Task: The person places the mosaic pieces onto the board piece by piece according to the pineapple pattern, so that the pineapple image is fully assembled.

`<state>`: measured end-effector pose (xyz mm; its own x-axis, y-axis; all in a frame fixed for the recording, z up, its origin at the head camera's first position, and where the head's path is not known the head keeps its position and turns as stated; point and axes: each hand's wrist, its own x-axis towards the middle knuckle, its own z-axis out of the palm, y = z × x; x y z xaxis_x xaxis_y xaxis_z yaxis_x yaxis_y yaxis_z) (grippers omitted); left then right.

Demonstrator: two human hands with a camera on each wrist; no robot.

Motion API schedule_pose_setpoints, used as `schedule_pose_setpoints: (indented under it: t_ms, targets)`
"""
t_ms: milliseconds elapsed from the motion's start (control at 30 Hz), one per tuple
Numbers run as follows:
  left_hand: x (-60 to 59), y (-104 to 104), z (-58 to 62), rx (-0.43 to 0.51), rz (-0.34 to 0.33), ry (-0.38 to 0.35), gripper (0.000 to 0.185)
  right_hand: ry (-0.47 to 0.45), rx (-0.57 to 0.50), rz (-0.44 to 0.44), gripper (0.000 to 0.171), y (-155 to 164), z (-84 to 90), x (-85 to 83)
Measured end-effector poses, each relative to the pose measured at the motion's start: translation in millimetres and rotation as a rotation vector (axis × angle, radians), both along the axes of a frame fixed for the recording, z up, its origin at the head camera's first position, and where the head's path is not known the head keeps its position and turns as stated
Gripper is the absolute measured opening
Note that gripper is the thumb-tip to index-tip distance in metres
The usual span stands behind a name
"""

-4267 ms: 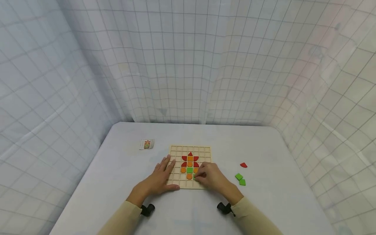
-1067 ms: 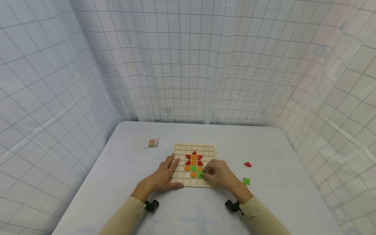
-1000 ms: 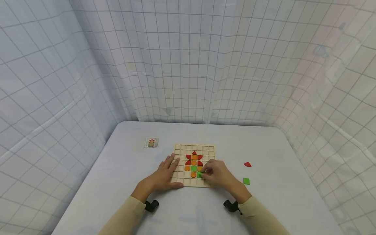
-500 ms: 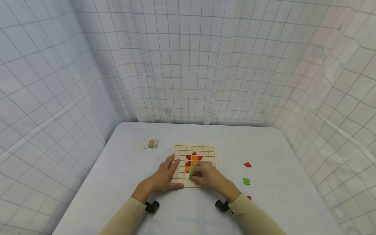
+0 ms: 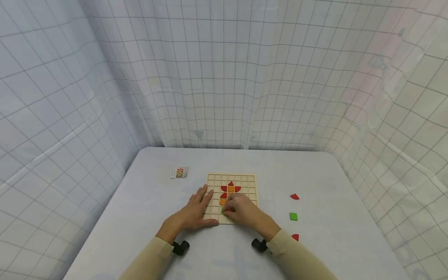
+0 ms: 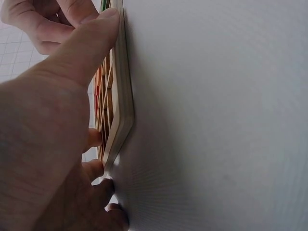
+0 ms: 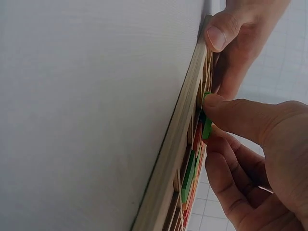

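A wooden grid board (image 5: 249,179) lies on the white table and bears red, orange and green pieces. My left hand (image 5: 194,210) rests on its left side with the fingers spread and the thumb at the near edge. Over the board's lower middle, my right hand (image 5: 243,212) pinches a green square tile (image 7: 207,122) between thumb and fingers, at a cell left of the middle column. Another green tile (image 7: 188,178) sits in the board in the right wrist view. The right hand hides part of the pattern from the head view.
To the right of the board lie a red quarter-circle piece (image 5: 294,196), a loose green square (image 5: 293,216) and a second red piece (image 5: 295,237) near the right sleeve. A small pattern card (image 5: 179,172) lies at the back left. Gridded white curtains surround the table.
My right hand has gone leftward across the board with a green tile, after setting another green one right of the middle column. One loose green square has left the right side. The left hand stays put.
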<state>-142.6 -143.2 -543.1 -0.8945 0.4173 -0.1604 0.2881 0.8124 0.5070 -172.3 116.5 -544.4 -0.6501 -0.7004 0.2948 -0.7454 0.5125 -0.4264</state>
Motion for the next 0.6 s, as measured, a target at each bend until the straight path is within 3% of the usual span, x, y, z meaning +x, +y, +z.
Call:
schedule_pose_setpoints:
  t_ms: [600]
  targets:
    - [0.2, -1.0, -0.9, 0.006, -0.005, 0.007, 0.121, 0.021, 0.008, 0.0, 0.006, -7.2, -1.3, -0.1]
